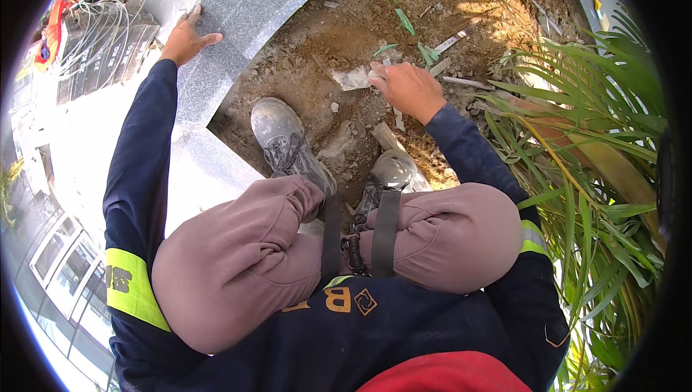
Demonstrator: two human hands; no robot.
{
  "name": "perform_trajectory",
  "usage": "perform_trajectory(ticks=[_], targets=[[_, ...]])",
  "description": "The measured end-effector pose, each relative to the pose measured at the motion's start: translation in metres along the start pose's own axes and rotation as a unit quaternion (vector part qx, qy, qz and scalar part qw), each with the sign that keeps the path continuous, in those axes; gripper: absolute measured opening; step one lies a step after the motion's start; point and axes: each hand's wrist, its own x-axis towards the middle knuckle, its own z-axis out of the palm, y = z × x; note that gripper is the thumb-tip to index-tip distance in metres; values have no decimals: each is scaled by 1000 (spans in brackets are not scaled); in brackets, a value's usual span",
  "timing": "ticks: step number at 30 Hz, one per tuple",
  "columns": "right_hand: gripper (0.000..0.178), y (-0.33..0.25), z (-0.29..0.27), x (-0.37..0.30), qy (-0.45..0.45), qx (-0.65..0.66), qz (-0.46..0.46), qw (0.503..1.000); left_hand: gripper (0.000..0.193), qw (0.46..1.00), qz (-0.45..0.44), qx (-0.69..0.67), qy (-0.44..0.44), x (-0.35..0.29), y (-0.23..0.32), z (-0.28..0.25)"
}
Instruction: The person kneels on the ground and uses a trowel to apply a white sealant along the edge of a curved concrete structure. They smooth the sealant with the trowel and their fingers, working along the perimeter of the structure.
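Note:
My left hand (189,40) rests on the grey speckled stone slab (268,4), its thumb and fingers spread. Low over the dirt, my right hand (409,89) is closed with the fingers curled. At its fingertips is a flat, pale, dusty piece (351,78), which could be a thin blade or a stone chip; the frame does not settle which. Whatever lies inside the palm is hidden. Brown loose soil (317,53) surrounds this hand and runs along the curved edge of the slab.
My dusty shoes (280,132) stand on the soil between the slab and leafy green fronds (598,139) at the right. Pale strips and sticks (465,82) lie beyond my right hand. Dark stacked boxes (97,53) with tangled white wire sit at the far left.

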Motion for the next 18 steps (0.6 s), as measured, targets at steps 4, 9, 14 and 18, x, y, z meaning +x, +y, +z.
perform_trajectory(ticks=[4,9,14,18], targets=[[34,10,-21,-25,9,-4,41,999,113,999,-1,4,34,-4,2,-5],[39,-34,10,2,11,-20,-92,996,112,999,-18,-49,-1,8,11,-11],[37,59,-39,32,88,-71,71,991,114,999,21,-10,33,-3,6,-9],[39,23,-53,25,31,15,-16,999,115,1000,-6,-24,3,-1,2,-11]])
